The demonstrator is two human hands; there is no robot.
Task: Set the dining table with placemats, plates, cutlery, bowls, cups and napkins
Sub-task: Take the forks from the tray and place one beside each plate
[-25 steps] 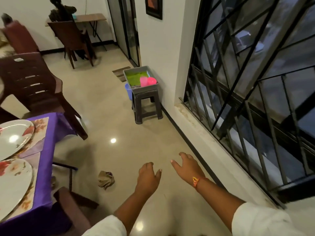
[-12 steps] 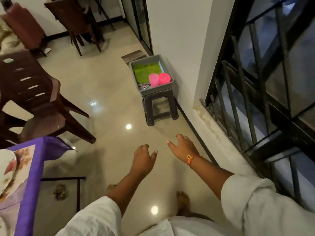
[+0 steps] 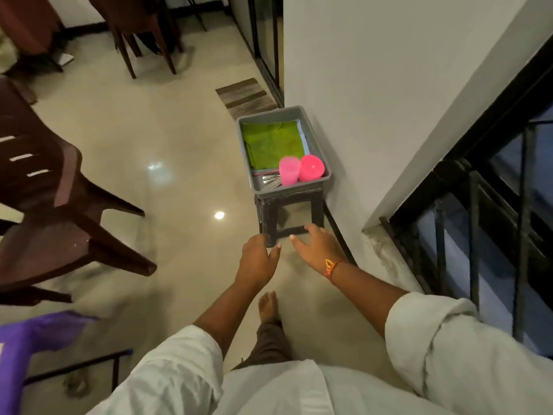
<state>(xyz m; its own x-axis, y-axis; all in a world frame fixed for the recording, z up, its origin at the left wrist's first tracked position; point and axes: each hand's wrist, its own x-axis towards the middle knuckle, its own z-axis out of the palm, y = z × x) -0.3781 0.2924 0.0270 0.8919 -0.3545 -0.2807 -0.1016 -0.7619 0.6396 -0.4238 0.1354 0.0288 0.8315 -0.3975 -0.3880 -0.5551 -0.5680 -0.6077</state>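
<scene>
Our left hand [image 3: 257,259] and right hand [image 3: 318,250] hang empty, fingers slack. At twelve o'clock the tray [image 3: 288,190] looks light, stiff plastic; we'd grip its long rims.

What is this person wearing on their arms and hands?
Both arms are in loose white sleeves, the left sleeve and the right sleeve, pushed up so the forearms are bare. The left hand and right hand wear no gloves. A thin orange-red thread bracelet with a small yellow ornament circles the right wrist.
</scene>
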